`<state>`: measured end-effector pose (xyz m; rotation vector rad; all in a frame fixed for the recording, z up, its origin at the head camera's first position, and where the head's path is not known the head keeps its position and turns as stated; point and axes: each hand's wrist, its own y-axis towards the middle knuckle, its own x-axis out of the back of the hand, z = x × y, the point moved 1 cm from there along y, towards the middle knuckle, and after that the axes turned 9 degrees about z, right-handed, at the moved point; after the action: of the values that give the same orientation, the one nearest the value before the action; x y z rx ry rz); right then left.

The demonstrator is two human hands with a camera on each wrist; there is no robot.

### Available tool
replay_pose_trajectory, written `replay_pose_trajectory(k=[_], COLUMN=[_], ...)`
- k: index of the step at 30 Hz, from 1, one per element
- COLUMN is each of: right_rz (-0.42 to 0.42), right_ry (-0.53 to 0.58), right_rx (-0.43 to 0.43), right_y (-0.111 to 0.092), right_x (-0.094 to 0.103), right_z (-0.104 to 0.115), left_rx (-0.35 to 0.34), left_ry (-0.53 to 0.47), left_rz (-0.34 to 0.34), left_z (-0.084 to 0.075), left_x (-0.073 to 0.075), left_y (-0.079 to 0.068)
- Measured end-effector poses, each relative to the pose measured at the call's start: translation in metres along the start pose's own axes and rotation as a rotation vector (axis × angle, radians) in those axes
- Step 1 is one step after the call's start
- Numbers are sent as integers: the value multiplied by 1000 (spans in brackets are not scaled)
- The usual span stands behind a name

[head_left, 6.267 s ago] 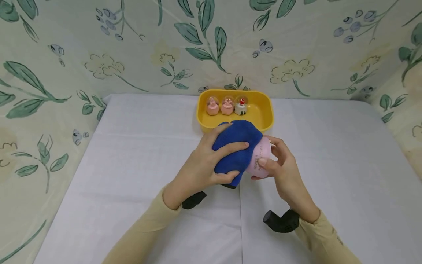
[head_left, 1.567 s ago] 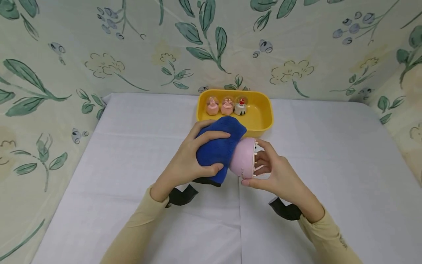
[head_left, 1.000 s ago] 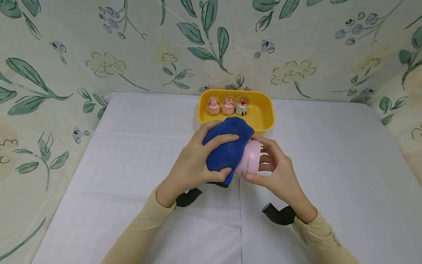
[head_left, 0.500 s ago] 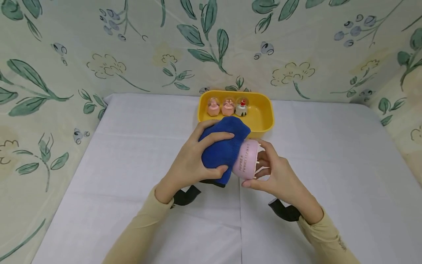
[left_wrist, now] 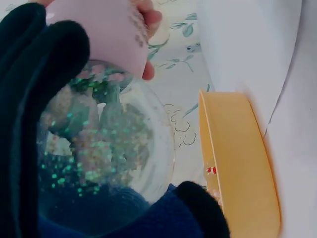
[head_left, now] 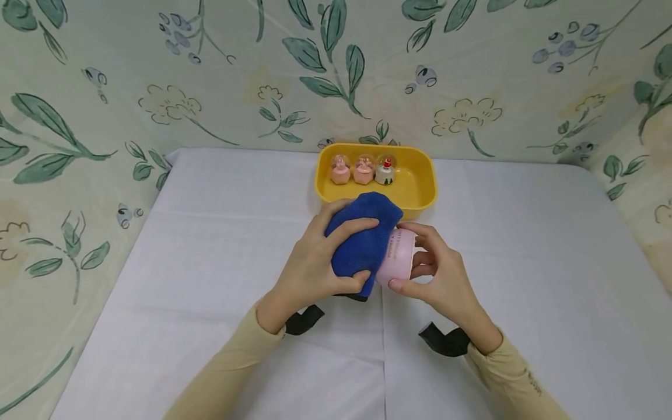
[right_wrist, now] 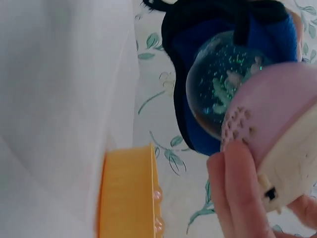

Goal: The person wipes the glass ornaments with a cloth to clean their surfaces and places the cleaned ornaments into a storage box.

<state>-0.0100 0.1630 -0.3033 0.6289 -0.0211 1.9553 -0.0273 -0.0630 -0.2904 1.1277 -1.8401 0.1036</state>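
Note:
My left hand (head_left: 310,265) grips a blue cloth (head_left: 362,242) with a black edge, its fingers spread over the cloth. The cloth is wrapped against the clear ball of a snow globe (left_wrist: 114,144), which is hidden from above. Green glitter and pale figures show inside the ball in both wrist views. My right hand (head_left: 443,271) holds the globe's pink base (head_left: 397,255), thumb below and fingers above. Raised lettering runs along the base. In the right wrist view a small black part sits on its cream underside (right_wrist: 292,158). The globe lies tilted sideways, above the table.
A yellow tray (head_left: 415,198) stands just beyond the hands. Two small pink globes (head_left: 340,170) and a white one with a red top (head_left: 385,171) sit inside it. A white cloth (head_left: 220,233) covers the table, with a floral curtain (head_left: 210,87) behind.
Both hands stay on the cloth and globe throughout. The cloth has shifted back and forth over the ball, lately a little right and down, while the base has turned and its lettering moved.

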Motion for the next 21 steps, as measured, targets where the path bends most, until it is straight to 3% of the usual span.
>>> replay_pose_trajectory(k=[5,10,12,15,18,21], right_rz=[-4,59,103,181,223,187], right_ry=[277,359,333,283,93,-197], right_rx=[-259,-324,-312,-296,-231,-96], right_y=[1,1,0,-1,-1,1], right_x=[-3,-3,-1,4,8,11], right_z=[-3,-7,-8,-6,-1,6], left_rx=[-61,-77,-59,-8,35,62], left_ry=[178,222,186,44,-163,-303], left_rz=[-35,-26,-17,-3,13,31], left_z=[-4,-6,-4,2,7,10], left_x=[-7,-10,-9,-4,3,8], left_y=[2,5,6,6,6,6])
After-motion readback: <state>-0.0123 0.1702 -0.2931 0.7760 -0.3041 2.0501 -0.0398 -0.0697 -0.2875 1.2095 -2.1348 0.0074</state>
